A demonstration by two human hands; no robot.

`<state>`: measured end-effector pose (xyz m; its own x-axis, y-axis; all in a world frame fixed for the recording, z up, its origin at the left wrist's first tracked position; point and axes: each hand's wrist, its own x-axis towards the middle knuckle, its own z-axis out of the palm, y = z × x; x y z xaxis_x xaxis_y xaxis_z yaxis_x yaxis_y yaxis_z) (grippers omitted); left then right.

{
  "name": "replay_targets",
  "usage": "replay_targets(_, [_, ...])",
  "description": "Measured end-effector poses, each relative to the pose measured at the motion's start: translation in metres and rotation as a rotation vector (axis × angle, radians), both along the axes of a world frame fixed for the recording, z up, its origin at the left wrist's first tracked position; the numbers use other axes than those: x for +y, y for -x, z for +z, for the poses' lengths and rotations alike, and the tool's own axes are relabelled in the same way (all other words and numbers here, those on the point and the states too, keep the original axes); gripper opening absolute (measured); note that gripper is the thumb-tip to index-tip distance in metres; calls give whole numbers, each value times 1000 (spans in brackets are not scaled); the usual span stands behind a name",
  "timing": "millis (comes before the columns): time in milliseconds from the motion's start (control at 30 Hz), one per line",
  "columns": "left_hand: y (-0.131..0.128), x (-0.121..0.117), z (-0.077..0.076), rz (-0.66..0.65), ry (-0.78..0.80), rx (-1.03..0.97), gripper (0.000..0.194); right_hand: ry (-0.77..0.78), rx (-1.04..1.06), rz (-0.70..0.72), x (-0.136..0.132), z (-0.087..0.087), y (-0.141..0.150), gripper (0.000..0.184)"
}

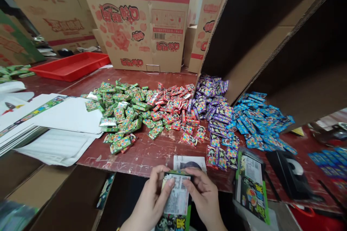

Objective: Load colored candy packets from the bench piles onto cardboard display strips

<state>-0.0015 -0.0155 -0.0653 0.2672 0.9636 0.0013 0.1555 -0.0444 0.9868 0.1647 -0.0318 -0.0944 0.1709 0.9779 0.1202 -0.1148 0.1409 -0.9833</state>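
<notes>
Both my hands grip a printed pouch-like candy package [176, 198], dark with green edges and a pale text panel, at the table's front edge. My left hand [153, 198] pinches its left upper side, thumb on the panel. On the opposite side my right hand [203, 196] closes on the upper right corner, thumb also on the front. Just beyond lies a paper slip [189, 161]. Small candy packets spread across the table in piles: green [121, 115], red [173, 104], purple [217, 115] and blue [260, 122]. A similar package [251, 187] rests at the right.
A black tape dispenser [292, 177] sits at the right. White sheets [70, 113] are stacked at left, near a red tray [72, 66]. Cardboard boxes [138, 25] stand behind, and a large open carton [271, 43] leans over the right side. Another open box [67, 195] is at lower left.
</notes>
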Motion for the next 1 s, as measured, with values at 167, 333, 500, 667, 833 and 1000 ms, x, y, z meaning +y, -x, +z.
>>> replay_targets(167, [-6,3,-1,1,-120,-85,8,-119,-80,10,1,10,5,10])
replay_targets(333, [-7,5,4,108,-104,-184,23,-96,-138,-82,-1,15,10,14])
replay_targets(500, [-6,9,22,29,23,-76,11,28,-64,55,7,28,-1,6])
replay_targets(667, [-18,20,20,141,228,-157,25,275,17,162,21,26,-16,21])
replay_targets(833, [-25,16,5,120,7,-85,21,212,-27,193,24,22,-25,18])
replay_targets(1000, [-22,9,-9,102,65,-90,12,51,-165,166,16,16,-18,6])
